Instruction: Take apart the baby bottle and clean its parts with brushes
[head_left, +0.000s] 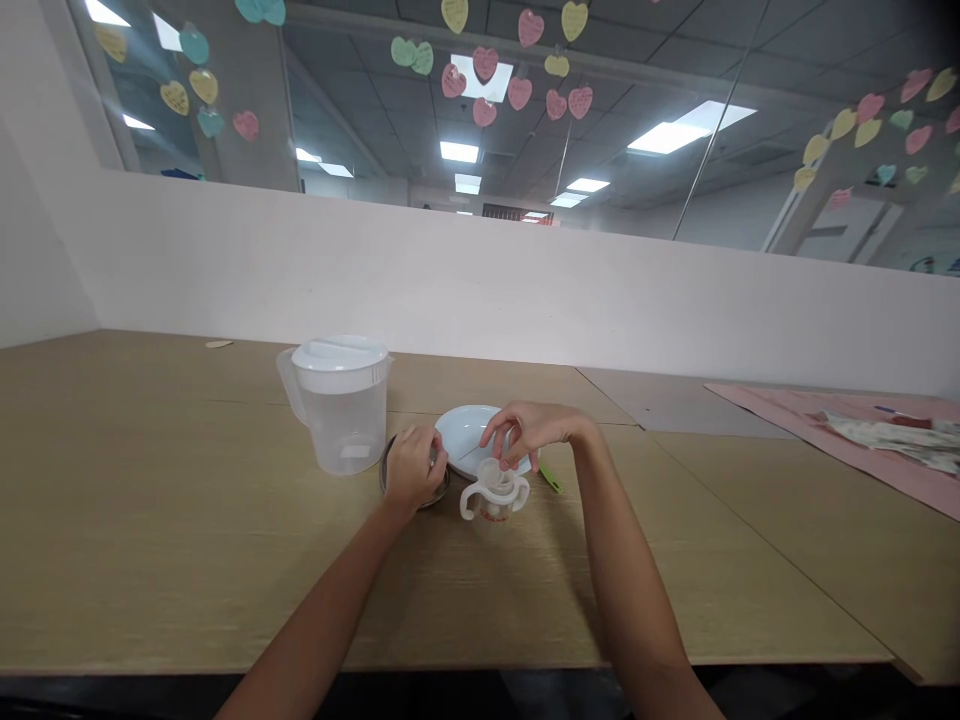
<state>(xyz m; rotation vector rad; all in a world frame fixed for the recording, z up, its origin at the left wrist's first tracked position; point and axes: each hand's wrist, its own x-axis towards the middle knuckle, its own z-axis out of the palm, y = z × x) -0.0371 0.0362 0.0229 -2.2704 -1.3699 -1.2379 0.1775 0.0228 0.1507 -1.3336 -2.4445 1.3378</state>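
My left hand is closed at a round, dark-rimmed metal container, covering most of it. Just to its right stands a clear baby bottle with two white side handles and an uncovered top. My right hand reaches down from above, wrist bent, with thumb and fingers curled at the bottle's rim. Behind the bottle lies a white plate, partly hidden by that hand. A green handle sticks out at the plate's right side; whatever it belongs to is hidden.
A lidded clear plastic pitcher stands left of the container. At far right, a pink cloth bears a patterned fabric piece. A small flat pale item lies near the wall on the wooden table.
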